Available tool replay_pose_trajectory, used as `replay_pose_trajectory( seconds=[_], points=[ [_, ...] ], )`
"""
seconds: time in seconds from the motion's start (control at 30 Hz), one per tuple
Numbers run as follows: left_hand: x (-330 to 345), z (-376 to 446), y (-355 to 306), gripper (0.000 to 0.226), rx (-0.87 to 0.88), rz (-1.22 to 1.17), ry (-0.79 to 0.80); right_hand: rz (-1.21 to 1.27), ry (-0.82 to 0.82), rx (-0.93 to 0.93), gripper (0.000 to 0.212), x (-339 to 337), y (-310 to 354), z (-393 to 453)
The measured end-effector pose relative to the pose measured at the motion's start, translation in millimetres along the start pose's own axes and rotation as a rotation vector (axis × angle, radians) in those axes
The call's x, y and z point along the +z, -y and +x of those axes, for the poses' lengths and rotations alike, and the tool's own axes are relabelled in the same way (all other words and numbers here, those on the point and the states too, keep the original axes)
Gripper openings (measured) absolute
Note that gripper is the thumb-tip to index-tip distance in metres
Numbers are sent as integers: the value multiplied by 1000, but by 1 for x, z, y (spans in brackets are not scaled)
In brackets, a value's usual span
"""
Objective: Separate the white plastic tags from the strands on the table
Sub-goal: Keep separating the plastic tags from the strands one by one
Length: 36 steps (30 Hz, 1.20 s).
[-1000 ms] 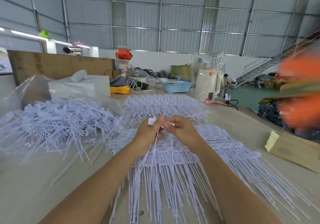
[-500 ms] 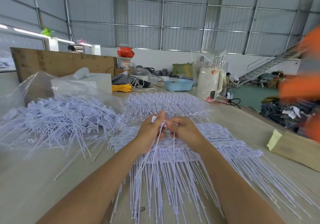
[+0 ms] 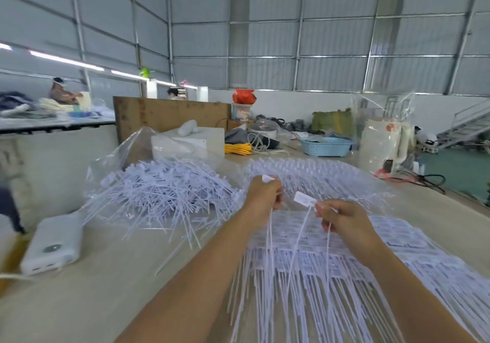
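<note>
Nearest, rows of joined tags and strands (image 3: 331,276) are spread over the table (image 3: 111,284). Above them, the right hand (image 3: 342,219) is curled, a separated tag (image 3: 305,199) pinched at its fingertips, its strand hanging down. The left hand (image 3: 263,194) is closed around further strands, another tag (image 3: 268,178) projecting above its fingers. Left, a loose heap of tags (image 3: 164,191) lies on clear plastic beside a white power bank (image 3: 53,244). Farther off, a blue basket (image 3: 327,146) is seen.
</note>
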<state>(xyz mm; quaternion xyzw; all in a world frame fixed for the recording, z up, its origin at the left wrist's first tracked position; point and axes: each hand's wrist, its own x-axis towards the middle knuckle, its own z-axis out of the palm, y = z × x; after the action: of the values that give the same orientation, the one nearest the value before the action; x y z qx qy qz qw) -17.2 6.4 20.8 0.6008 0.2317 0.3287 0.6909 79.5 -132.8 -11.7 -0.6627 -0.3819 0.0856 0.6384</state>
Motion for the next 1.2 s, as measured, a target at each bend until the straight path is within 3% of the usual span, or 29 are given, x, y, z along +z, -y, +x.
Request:
replay_pose_trajectory(
  seconds=[0.13, 0.2, 0.27, 0.33, 0.4, 0.5, 0.6, 0.77, 0.93, 1.1, 1.2],
  points=[
    [-45, 16, -32, 22, -61, -106, -88, 40, -33, 19, 24, 1, -7, 5],
    [-65, 24, -42, 28, -58, -26, -164, 60, -39, 28, 26, 1, -9, 6],
    [-86, 34, -42, 32, -46, 284, -223, 84, -47, 42, 28, 1, -9, 7],
    [-103, 39, -38, 13, 2, 711, -229, 108, -57, 60, 26, 2, -7, 7],
    [-118, 46, -29, 8, 72, 1144, -172, 127, -60, 70, 23, 4, -5, 6],
    [-129, 58, -17, 30, 110, 1475, -71, 114, -48, 49, 20, 6, -2, 4],
    [-130, 71, -12, 34, 189, 1756, -49, 90, -33, 24, 20, 6, -1, 3],
    [-120, 84, -6, 37, 225, 1971, -116, 39, -2, 16, 25, 6, -2, 3],
    [-121, 83, 21, 70, 137, 2157, -73, 28, 20, 33, 27, 4, -2, 1],
    [-103, 68, 6, 56, 75, 2212, -37, 46, 16, 34, 26, 6, -5, 2],
    [-78, 47, -20, 39, 55, 2212, -94, 75, 3, 38, 24, 7, -5, 3]
  ],
)
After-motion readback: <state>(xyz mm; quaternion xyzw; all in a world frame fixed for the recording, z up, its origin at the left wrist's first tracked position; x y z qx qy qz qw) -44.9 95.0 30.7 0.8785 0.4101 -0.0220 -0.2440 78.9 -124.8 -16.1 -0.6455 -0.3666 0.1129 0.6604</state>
